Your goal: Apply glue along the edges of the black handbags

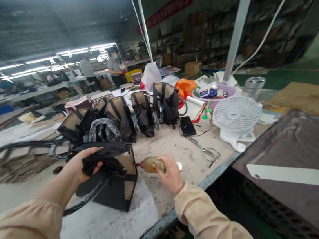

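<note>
— What takes up most of the view?

— A long, stained counter [178, 148] running from the near edge back into the workshop. Along its far side stands a row of black-and-tan bags [123, 116], upright and touching one another, some with plastic-wrapped handles.

— And nearer the person?

— One more black bag [117, 180] lies tilted on a white sheet at the near edge. The left hand [84, 165] is closed around the dark fabric bunched at its top.

— What about the other side?

— To the right sits a white desk fan [236, 118], with a pink basin [215, 95] of odds and ends behind it. A black phone [187, 126] lies flat between the bags and the fan, and scissors [207, 151] rest just in front of it.

— The right hand?

— The right hand [170, 175] is wrapped around a small amber glue bottle [150, 164], held sideways, its red nozzle pointing at the bag's tan side panel, just beside or touching it; I cannot tell which.
</note>
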Demonstrator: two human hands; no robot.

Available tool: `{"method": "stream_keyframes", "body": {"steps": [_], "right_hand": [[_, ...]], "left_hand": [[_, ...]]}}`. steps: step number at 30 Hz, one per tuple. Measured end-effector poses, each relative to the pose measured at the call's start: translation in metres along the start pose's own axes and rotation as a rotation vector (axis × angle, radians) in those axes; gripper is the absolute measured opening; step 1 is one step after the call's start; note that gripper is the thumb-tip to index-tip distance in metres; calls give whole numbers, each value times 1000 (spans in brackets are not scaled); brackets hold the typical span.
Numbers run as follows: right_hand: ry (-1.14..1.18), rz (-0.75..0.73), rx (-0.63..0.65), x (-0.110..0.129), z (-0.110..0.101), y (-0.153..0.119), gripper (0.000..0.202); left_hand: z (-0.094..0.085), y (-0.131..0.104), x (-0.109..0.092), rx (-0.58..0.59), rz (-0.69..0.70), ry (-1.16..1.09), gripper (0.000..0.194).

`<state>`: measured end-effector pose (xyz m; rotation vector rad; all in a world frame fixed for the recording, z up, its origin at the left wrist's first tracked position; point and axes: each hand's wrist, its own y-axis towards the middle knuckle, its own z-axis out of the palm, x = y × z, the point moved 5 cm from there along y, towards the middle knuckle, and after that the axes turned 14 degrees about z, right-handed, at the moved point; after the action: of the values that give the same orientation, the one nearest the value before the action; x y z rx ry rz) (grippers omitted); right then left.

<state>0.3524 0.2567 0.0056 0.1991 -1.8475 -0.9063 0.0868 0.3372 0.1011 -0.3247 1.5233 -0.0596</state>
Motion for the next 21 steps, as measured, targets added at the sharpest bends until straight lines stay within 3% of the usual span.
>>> {"method": "stream_keyframes", "body": {"steps": [10,17,21], "right_hand": [[6,18,-119,2,-10,11,15],[-1,6,-197,10,-16,15,17],[9,14,-212,11,-18,18,17]], "left_hand": [[6,-10,-2,-46,13,-28,9],[3,-3,1,26,15,-58,8],[3,-5,0,7,-5,-43,6]]}}
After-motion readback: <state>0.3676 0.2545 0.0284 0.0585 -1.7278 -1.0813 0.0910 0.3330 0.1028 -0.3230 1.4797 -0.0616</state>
